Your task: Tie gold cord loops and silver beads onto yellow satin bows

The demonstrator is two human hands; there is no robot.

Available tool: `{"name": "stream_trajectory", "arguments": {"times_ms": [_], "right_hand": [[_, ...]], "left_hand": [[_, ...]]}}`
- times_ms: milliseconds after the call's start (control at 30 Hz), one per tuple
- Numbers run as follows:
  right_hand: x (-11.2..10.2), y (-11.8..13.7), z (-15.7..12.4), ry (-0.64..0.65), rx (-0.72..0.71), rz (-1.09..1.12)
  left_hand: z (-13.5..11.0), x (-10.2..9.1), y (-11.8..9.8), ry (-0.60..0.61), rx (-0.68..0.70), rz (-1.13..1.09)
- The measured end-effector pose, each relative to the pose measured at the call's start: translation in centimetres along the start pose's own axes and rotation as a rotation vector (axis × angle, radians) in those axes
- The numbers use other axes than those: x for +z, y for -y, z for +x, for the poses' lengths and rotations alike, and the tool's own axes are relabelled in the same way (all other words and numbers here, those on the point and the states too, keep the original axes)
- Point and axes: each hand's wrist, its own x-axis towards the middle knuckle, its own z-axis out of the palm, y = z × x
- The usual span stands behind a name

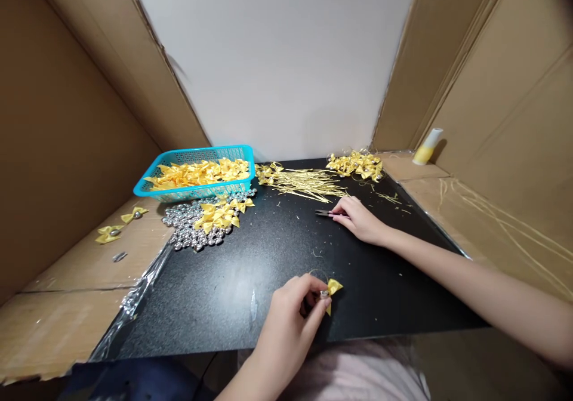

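Note:
My left hand (293, 308) is near the front edge of the black tabletop, thumb and fingers pinched on a yellow ribbon bow (333, 286). A small shiny silver bead (323, 294) shows at the bow's middle, by my fingertips, and a thin strand curls out behind it. Farther off, my right hand (358, 219) is closed around a small pair of scissors (329, 213) with dark blades and a purple handle. Its tips point left, just above or on the tabletop; I cannot tell which. The yellow cut ties (308, 183) lie just beyond that hand.
A turquoise basket (150, 189) full of yellow bows stands at the back left. Before it lie silver beads (179, 222) with loose bows (219, 215) on top. Finished-looking bows (358, 165) are heaped at the back right. A yellow thread cone (427, 147) stands by the cardboard wall (505, 91).

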Motion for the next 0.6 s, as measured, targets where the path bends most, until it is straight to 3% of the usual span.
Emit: {"name": "stream_trajectory", "arguments": {"times_ms": [300, 400, 500, 600], "right_hand": [[-0.7, 1.0, -0.4, -0.036, 0.028, -0.002], [-1.4, 3.2, -1.4, -0.072, -0.087, 0.086], [-1.2, 5.8, -2.6, 0.131, -0.325, 0.336], [0.0, 7.4, -3.5, 0.230, -0.385, 0.424]], "left_hand": [[0.5, -0.1, -0.3, -0.055, 0.068, 0.058], [0.7, -0.5, -0.6, -0.154, 0.079, 0.073], [1.0, -0.8, -0.7, -0.207, 0.068, 0.018], [1.3, -1.0, -0.5, -0.174, -0.003, -0.091]]}}
